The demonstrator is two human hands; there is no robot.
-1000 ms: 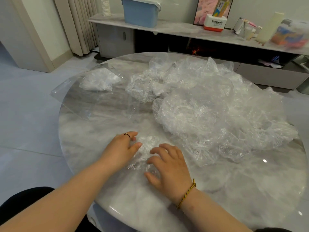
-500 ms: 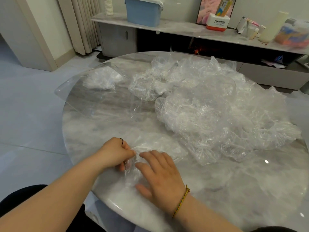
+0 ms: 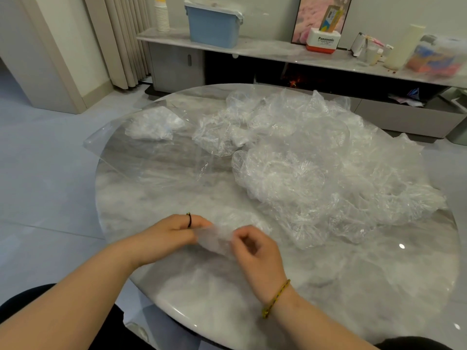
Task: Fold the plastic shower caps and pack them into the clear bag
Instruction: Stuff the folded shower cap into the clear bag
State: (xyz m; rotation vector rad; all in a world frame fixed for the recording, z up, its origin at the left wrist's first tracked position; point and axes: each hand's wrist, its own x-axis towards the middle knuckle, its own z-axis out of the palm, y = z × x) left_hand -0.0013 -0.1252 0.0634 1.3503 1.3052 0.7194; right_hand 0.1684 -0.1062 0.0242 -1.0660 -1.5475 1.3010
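Both hands are at the near edge of the round grey-and-white marble table (image 3: 328,286), and they share one small, scrunched-up clear plastic shower cap (image 3: 214,239). The left hand (image 3: 174,233) has its fingers curled in and pinches the left end of the cap. The right hand (image 3: 255,251) is curled too, with the thumb and fingertips nipping the right end. The cap hangs between them, just above the table top.

A thin black ring (image 3: 189,221) is on a left finger. A yellow string bracelet (image 3: 275,298) is round the right wrist.

Behind the hands, on the right half of the table, sits a big puffy heap of loose clear shower caps (image 3: 316,168). At the far left lies the flat clear plastic bag (image 3: 141,160), with one corner poking out past the table edge. A small white bundle of caps (image 3: 151,126) seems to sit inside it.
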